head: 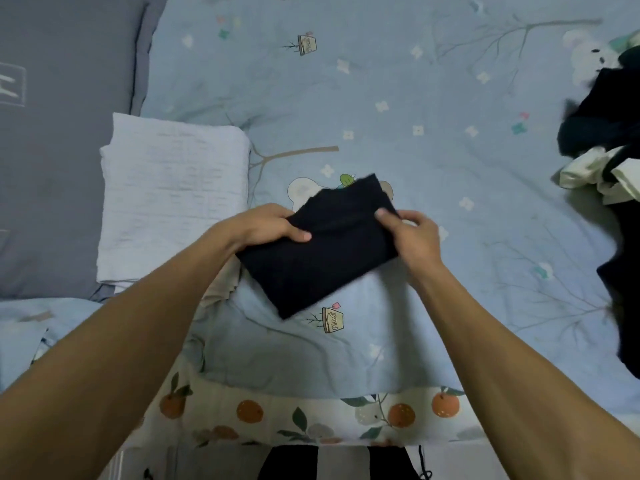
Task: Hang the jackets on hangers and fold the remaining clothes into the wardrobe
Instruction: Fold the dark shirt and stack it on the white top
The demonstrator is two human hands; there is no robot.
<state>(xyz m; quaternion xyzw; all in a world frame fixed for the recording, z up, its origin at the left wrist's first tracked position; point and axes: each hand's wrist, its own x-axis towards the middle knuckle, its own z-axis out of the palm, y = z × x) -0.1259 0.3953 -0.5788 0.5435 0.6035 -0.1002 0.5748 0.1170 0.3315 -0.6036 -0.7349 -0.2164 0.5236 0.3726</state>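
A folded black garment is held just above the light blue patterned bedcover, in the middle of the view. My left hand grips its left edge, thumb on top. My right hand pinches its upper right corner, thumb on top. Its lower end points toward me.
A folded white textured cloth lies to the left, next to a grey pillow. A heap of dark and cream clothes sits at the right edge. A sheet with an orange fruit print covers the near bed edge.
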